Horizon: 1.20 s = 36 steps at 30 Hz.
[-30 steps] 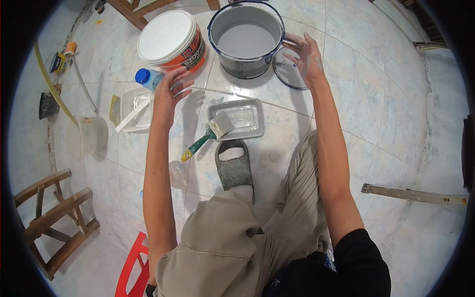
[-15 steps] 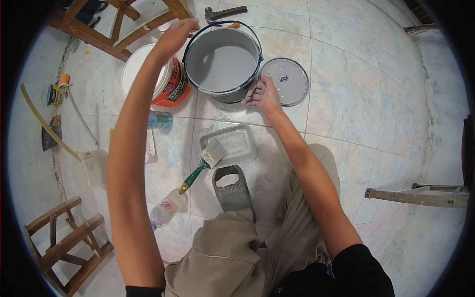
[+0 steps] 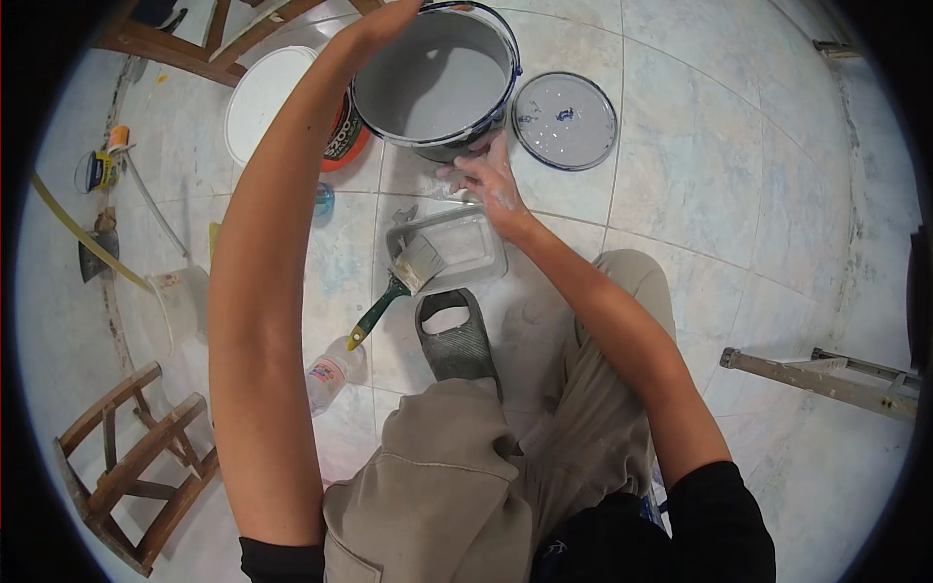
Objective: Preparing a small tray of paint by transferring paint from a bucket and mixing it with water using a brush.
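Observation:
A bucket of grey paint, with a dark blue rim and wire handle, stands in front of me. My left hand reaches to its far left rim; the fingers run behind the rim and out at the upper edge of the picture, so their grip is hidden. Paint-smeared, my right hand is open, fingers apart, at the bucket's near lower side. Its fingertips are close to the base; I cannot tell how firmly they touch. Below that hand lies a clear plastic tray with a green-handled paintbrush across its left edge.
Right of the bucket lies its paint-spotted lid. A white-lidded orange tub stands left, partly behind my forearm. Nearer are a plastic bottle and my grey slipper. Wooden frames and a ladder flank me.
The view has shifted, so the floor things sit higher. My left hand has gone farther along the bucket's rim. My right hand has moved left, from beside the lid to the bucket's near lower side.

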Available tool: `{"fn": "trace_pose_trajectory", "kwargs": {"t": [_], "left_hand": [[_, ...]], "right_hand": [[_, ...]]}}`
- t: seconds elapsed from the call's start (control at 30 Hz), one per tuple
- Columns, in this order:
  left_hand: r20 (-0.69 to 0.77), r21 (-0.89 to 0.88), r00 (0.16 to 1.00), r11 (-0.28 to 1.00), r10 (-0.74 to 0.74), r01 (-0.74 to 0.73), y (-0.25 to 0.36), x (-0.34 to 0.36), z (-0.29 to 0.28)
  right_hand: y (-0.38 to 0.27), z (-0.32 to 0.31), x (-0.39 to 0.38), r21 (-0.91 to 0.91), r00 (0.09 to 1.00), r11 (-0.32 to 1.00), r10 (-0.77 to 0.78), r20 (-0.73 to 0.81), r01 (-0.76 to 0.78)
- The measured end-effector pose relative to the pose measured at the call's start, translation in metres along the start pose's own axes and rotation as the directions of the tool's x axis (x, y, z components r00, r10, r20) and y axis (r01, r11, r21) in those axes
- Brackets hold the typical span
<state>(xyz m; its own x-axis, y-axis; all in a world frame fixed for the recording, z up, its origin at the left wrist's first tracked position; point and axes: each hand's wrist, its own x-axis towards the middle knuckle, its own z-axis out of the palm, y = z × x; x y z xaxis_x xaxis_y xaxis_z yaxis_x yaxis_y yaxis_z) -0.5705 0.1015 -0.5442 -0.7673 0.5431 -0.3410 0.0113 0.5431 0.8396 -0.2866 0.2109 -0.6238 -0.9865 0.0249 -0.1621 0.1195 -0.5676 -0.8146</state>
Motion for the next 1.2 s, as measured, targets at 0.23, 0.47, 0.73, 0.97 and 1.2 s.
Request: {"fn": "trace_pose_trajectory", "kwargs": {"t": [0.23, 0.47, 0.73, 0.97, 1.2], "left_hand": [[0.075, -0.123, 0.995, 0.99, -0.06, 0.069, 0.041, -0.057, 0.012], [-0.179, -0.264, 0.983, 0.965, -0.049, 0.0, 0.023, -0.086, 0.02], [-0.013, -0.428, 1.0, 0.904, -0.019, 0.012, 0.034, -0.119, 0.033], [-0.146, -0.423, 0.962, 0.865, 0.229, -0.27, -0.046, -0.105, 0.054], [-0.419, -0.069, 0.904, 0.99, 0.085, -0.125, 0.013, -0.162, 0.04]], "right_hand": [[0.009, -0.006, 0.006, -0.11, 0.982, 0.983, -0.16, -0.1, 0.148], [-0.015, -0.025, 0.007, 0.196, 0.992, 0.972, 0.127, 0.02, -0.128], [-0.018, -0.019, -0.007, 0.217, 0.977, 0.958, 0.205, -0.064, -0.187], [-0.021, -0.041, -0.016, 0.2, 0.977, 0.961, 0.206, -0.056, -0.191], [-0.024, -0.007, -0.018, 0.164, 0.981, 0.968, 0.192, -0.006, -0.188]]}}
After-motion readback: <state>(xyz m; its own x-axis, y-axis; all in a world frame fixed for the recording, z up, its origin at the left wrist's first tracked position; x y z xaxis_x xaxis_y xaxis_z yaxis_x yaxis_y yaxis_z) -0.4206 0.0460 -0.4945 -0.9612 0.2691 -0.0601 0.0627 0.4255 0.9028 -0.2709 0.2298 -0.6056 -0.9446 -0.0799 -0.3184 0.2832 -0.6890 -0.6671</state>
